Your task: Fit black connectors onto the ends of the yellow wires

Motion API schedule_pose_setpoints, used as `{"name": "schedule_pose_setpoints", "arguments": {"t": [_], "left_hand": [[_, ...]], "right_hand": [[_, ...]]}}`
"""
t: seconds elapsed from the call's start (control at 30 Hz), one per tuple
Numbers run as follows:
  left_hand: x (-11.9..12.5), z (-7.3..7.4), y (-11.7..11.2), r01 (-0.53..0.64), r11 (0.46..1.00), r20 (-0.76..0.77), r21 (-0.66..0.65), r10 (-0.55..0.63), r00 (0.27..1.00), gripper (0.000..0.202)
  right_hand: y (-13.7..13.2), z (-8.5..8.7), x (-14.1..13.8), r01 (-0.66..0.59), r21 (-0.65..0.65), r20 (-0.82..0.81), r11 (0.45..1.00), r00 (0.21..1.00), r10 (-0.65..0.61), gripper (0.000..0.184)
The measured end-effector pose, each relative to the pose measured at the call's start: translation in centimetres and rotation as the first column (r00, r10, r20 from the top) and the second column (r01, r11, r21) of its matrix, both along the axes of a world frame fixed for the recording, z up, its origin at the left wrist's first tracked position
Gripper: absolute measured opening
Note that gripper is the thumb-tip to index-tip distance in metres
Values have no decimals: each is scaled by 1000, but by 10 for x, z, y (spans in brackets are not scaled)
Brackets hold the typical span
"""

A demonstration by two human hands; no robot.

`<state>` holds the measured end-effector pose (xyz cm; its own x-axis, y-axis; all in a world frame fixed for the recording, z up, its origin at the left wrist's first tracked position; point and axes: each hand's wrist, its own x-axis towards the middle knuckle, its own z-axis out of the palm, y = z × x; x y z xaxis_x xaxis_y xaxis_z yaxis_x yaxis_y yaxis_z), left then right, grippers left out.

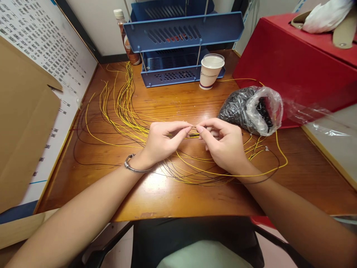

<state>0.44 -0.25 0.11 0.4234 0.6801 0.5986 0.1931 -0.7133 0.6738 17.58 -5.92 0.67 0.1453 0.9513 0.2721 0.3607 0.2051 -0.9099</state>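
My left hand (pixel 167 140) is closed in a pinch, thumb against forefinger, on a thin wire (pixel 194 126). A short stretch of it shows between the fingertips of both hands. Close by on the right, my right hand (pixel 227 143) pinches too; something small and dark shows at its fingers, too hidden to name. Beneath both hands runs a loose bundle of yellow and black wires (pixel 126 93), spread across the wooden table. Right behind my right hand, a clear plastic bag (pixel 237 106) lies open on its side, with many small black pieces inside.
A blue metal rack (pixel 184 33) stands at the back, with a paper cup (pixel 211 72) before it and a bottle (pixel 129 41) to its left. A red box (pixel 295 63) bounds the right side, cardboard (pixel 28 126) the left. The wooden table's (pixel 147 203) front edge lies near my lap.
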Motion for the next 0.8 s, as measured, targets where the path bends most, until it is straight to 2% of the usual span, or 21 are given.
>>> {"name": "schedule_pose_setpoints", "arguments": {"t": [0.43,0.8], "left_hand": [[-2,1,0,16,1000,-48,24,-15,999,13],[0,0,-1,12,999,8,-31,-12,1000,11]], "right_hand": [[2,3,0,-30,-43,-77,999,997,27,13],[4,3,-1,-41,-56,-103,998,994,35,13]]}}
